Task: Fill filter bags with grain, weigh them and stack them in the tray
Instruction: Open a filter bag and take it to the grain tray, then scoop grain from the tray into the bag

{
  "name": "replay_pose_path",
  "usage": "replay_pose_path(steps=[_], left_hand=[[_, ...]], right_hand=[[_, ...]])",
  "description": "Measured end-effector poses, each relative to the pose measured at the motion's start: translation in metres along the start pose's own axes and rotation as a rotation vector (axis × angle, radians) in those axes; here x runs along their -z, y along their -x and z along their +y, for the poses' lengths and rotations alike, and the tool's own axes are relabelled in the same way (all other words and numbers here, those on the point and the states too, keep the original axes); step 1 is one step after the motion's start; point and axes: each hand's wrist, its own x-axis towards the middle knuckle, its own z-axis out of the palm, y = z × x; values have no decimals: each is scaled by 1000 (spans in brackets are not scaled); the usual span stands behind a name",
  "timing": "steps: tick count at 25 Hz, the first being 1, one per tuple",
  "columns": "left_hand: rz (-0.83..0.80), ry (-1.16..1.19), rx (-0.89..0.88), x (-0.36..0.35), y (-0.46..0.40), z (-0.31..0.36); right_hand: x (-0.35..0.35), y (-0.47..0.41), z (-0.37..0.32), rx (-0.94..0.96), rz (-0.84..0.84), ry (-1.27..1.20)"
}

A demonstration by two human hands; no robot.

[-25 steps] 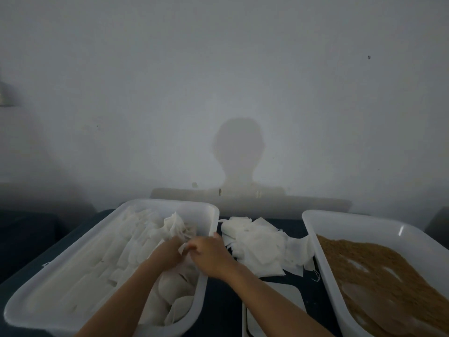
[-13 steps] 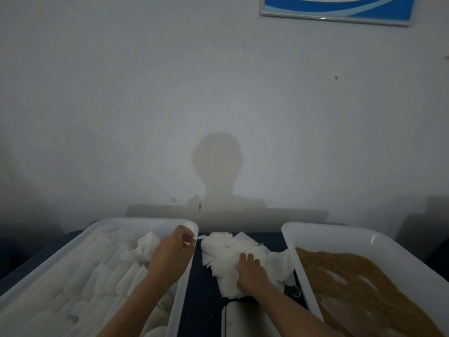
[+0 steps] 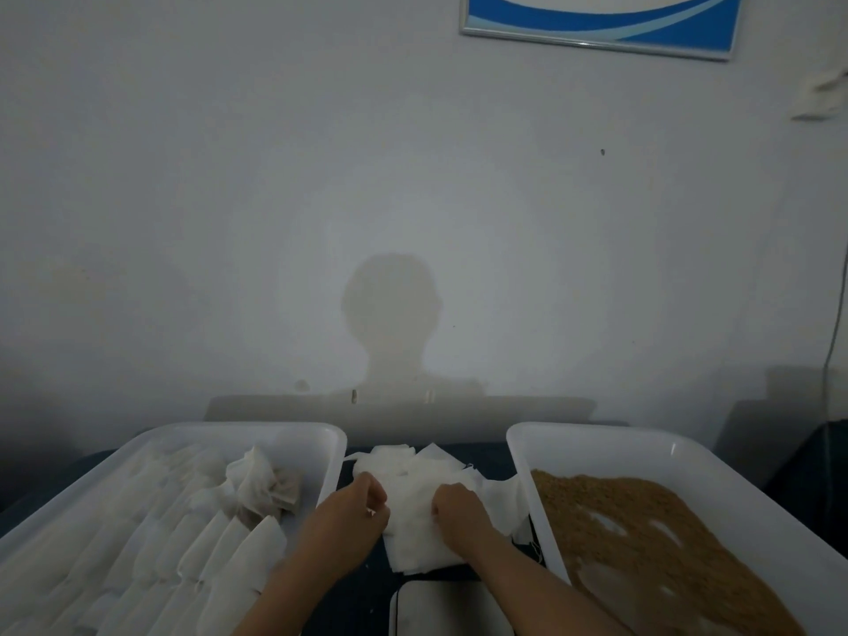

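Observation:
A loose pile of empty white filter bags [image 3: 415, 498] lies on the dark table between two white trays. My left hand [image 3: 353, 507] and my right hand [image 3: 459, 509] both sit on this pile with fingers curled, pinching the top bag at its left and right sides. The left tray [image 3: 316, 436] holds rows of filled bags [image 3: 197, 543], with a few crumpled ones near its far right corner. The right tray [image 3: 596, 440] holds brown grain [image 3: 642, 534] spread over its floor.
A white scale [image 3: 447, 608] shows at the bottom edge between my forearms. The wall stands right behind the table, with a blue framed picture [image 3: 601, 20] high up and a cable [image 3: 830, 342] at the right.
My left hand left the tray of filled bags and moved right to the pile of empty bags, joining my right hand. The camera view tilted upward.

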Motion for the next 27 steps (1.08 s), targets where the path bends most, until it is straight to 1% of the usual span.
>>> replay_pose_path(steps=[3,5,8,10,11,13,16,18,20,22,24,27], left_hand=[[-47,-32,32,-2,0,-4],[-58,3,26,-4,0,-3],[-54,211,43,-8,0,9],[-68,403,138,-12,0,20],[-84,493,189,-15,1,26],[-125,624,250,-23,2,35],[-128,737,286,-37,0,49],[-151,837,260,-47,-3,60],[-155,858,145,-55,-8,67],[-51,770,72,-62,-15,67],[56,712,122,-71,-24,58],[75,741,222,-83,-34,38]], right_hand=[[18,9,-8,-77,108,-91],[37,17,-13,-76,211,-224],[63,34,-13,-62,270,-593],[75,50,-10,-37,274,-839],[79,59,-7,-29,270,-898],[84,71,-2,-14,310,-887],[87,76,3,-18,481,-635],[85,72,-1,-11,548,-500],[78,62,-6,-8,511,-530],[69,50,-10,-35,425,-611],[61,39,-11,-74,343,-637],[45,24,-10,-167,226,-731]])
